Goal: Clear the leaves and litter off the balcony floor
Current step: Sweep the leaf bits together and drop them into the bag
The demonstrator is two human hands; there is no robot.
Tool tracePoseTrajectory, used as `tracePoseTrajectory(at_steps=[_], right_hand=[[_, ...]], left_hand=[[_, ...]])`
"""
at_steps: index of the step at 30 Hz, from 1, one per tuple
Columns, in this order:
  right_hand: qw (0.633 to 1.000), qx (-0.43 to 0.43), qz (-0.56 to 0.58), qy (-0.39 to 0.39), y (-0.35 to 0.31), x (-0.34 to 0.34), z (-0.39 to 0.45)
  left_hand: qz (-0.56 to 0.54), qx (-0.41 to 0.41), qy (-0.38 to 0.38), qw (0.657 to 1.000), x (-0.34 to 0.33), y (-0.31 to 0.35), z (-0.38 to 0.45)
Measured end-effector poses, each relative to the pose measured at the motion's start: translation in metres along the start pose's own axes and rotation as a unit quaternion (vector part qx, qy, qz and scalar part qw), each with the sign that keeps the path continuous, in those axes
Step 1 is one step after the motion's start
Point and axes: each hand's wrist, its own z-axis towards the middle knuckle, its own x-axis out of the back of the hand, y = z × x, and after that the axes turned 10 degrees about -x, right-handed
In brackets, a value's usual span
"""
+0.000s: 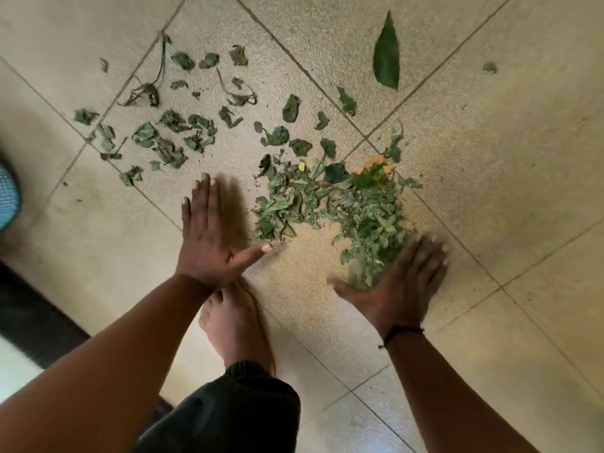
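Currently both hands flat over the tiled balcony floor. Left hand: fingers straight and together, thumb splayed, holding nothing, just left of the leaf pile. Right hand: blurred, fingers extended and relaxed, at the near edge of the pile with shreds against the palm; grasps nothing. Scattered dry leaves lie farther out to the left. One large whole leaf lies apart, upper right. Bare foot between the forearms.

Bare tile right; leaf pile between hands.
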Motion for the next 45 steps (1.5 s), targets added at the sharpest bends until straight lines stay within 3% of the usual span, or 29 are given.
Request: tracePoseTrajectory(at_steps=[3,7,11,14,19,21,27,31,35,39,42,45], right_hand=[[0.998,0.014,0.043,0.045,-0.051,0.018,0.046],[0.991,0.121,-0.007,0.06,-0.101,0.042,0.102],[0.969,0.247,-0.006,-0.006,-0.113,0.086,0.134],[0.958,0.285,0.01,-0.035,-0.098,0.136,0.125],[0.949,0.249,-0.14,-0.137,-0.068,0.246,0.07],[0.932,0.259,-0.228,-0.109,-0.064,0.275,0.057],[0.904,0.263,-0.319,-0.113,-0.104,0.268,0.092],[0.87,0.243,-0.406,-0.14,-0.127,0.247,0.139],[0.895,0.192,-0.355,-0.189,-0.116,0.265,0.183],[0.874,0.231,-0.382,-0.193,-0.104,0.285,0.211],[0.887,0.262,-0.337,-0.177,-0.114,0.283,0.229],[0.892,0.303,-0.3,-0.15,-0.128,0.265,0.24]], left_hand=[[-0.011,-0.014,0.009,1.0,0.001,0.011,0.011],[-0.018,-0.014,0.048,0.999,0.01,0.025,0.023],[-0.043,0.019,0.083,0.995,0.028,0.04,0.021],[-0.102,0.069,0.082,0.989,0.045,0.063,-0.002],[-0.187,0.155,-0.013,0.97,0.082,0.108,-0.064],[-0.157,0.17,-0.053,0.971,0.094,0.116,-0.082],[-0.161,0.21,-0.089,0.96,0.101,0.1,-0.064],[-0.225,0.265,-0.039,0.937,0.092,0.115,-0.027],[-0.311,0.334,0.021,0.889,0.072,0.152,0.01],[-0.406,0.356,0.034,0.841,0.065,0.208,0.034],[-0.397,0.29,-0.008,0.871,0.078,0.228,0.041],[-0.26,0.208,-0.021,0.943,0.101,0.231,0.038]])
